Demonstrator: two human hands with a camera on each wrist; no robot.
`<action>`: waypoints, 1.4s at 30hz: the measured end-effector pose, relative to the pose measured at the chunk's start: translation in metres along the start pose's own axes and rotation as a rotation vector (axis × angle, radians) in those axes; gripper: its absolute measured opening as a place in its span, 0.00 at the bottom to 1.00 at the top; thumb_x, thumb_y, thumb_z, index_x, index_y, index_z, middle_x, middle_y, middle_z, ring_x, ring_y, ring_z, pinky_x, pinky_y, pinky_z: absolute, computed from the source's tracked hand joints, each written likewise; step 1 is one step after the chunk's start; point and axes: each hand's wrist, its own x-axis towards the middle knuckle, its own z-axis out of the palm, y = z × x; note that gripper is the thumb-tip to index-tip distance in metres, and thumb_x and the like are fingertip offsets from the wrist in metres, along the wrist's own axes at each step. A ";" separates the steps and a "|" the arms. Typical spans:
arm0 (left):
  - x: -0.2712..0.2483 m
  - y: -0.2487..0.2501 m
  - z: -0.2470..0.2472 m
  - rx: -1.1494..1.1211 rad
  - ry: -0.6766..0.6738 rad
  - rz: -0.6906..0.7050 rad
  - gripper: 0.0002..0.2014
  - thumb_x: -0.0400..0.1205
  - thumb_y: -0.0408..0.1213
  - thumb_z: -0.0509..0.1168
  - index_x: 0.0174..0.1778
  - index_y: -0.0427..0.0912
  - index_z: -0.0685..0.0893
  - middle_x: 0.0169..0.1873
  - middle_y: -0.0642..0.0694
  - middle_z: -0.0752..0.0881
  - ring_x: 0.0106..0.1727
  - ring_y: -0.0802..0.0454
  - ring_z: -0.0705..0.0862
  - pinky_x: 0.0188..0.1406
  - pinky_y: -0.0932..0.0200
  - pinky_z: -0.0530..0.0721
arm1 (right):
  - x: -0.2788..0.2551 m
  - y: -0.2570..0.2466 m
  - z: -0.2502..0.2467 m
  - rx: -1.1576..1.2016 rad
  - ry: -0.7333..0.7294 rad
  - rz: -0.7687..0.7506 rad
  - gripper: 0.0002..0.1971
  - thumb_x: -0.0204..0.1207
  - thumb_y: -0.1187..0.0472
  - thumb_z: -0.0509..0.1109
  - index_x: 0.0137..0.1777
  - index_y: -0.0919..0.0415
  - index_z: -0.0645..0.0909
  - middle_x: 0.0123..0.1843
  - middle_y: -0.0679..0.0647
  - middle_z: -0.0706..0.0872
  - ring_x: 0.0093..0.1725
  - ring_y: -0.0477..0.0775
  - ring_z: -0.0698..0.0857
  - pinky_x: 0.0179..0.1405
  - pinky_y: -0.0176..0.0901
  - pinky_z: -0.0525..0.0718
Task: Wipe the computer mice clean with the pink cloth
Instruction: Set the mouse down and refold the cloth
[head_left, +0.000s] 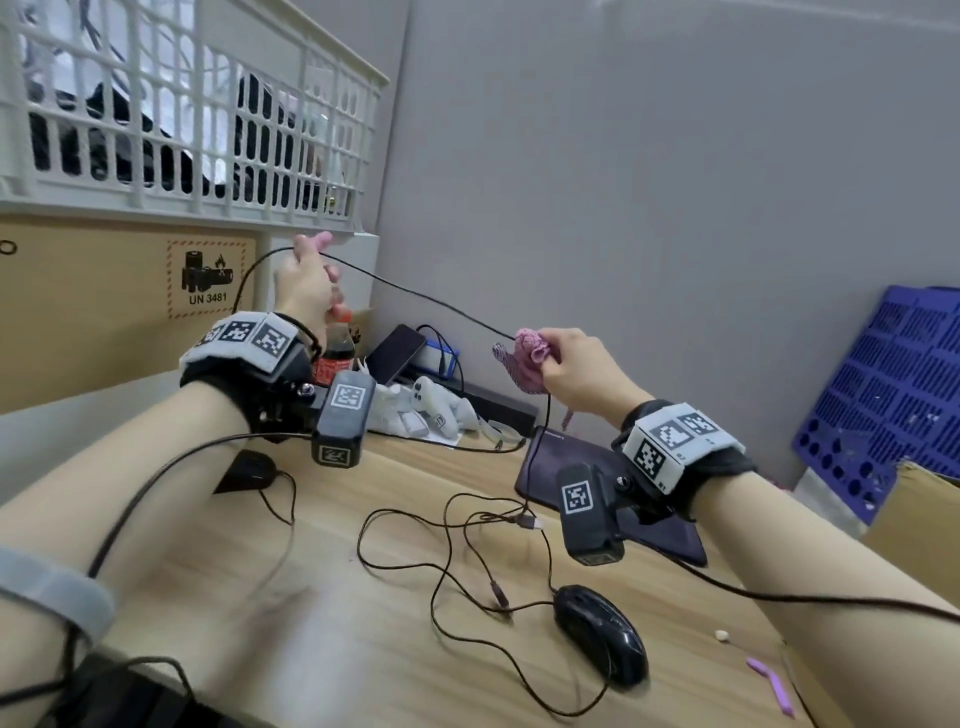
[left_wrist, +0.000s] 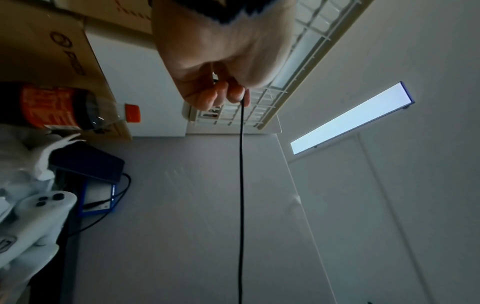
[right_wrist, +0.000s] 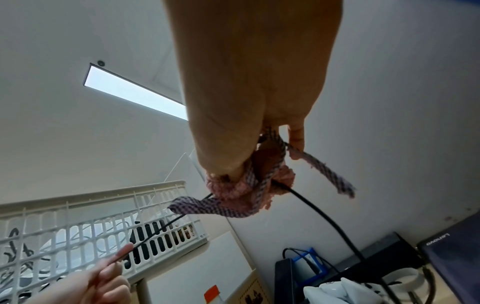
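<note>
My left hand (head_left: 310, 254) is raised near the white basket and pinches a thin black mouse cable (head_left: 415, 297). The cable runs taut down to the right into the pink cloth (head_left: 527, 358). My right hand (head_left: 553, 358) grips the cloth bunched round the cable. In the right wrist view the cloth (right_wrist: 249, 189) wraps the cable (right_wrist: 324, 216). In the left wrist view my left hand (left_wrist: 228, 92) pinches the cable (left_wrist: 241, 185). A black mouse (head_left: 600, 631) lies on the wooden table (head_left: 322, 623) at the front right. A second black mouse (head_left: 252, 467) lies under my left wrist.
Loose cables (head_left: 467, 561) loop across the table's middle. A dark Lenovo device (head_left: 561, 467) lies under my right wrist. A cola bottle (head_left: 335, 353), a phone (head_left: 395, 353) and a white game controller (head_left: 436, 400) stand behind. White basket (head_left: 182, 130) on a cardboard box at left, blue crate (head_left: 893, 395) at right.
</note>
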 end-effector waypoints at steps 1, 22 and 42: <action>-0.004 -0.004 0.002 -0.012 -0.058 -0.050 0.25 0.89 0.57 0.45 0.70 0.46 0.75 0.32 0.53 0.71 0.23 0.61 0.66 0.21 0.67 0.68 | 0.002 -0.002 0.001 0.014 0.012 0.008 0.16 0.78 0.68 0.58 0.31 0.50 0.72 0.37 0.55 0.82 0.39 0.59 0.79 0.38 0.42 0.73; -0.036 -0.018 0.061 0.206 -0.390 -0.059 0.20 0.92 0.44 0.47 0.47 0.46 0.84 0.27 0.53 0.64 0.16 0.62 0.59 0.12 0.68 0.58 | 0.010 -0.029 -0.002 -0.057 -0.052 -0.062 0.11 0.80 0.67 0.57 0.42 0.55 0.78 0.38 0.55 0.83 0.39 0.59 0.80 0.35 0.42 0.73; -0.006 -0.016 -0.015 0.022 -0.254 -0.215 0.24 0.89 0.57 0.45 0.69 0.46 0.74 0.20 0.56 0.66 0.17 0.62 0.61 0.16 0.69 0.60 | 0.009 0.004 0.002 -0.075 -0.014 0.055 0.14 0.79 0.67 0.60 0.32 0.53 0.76 0.32 0.54 0.82 0.34 0.57 0.80 0.31 0.42 0.72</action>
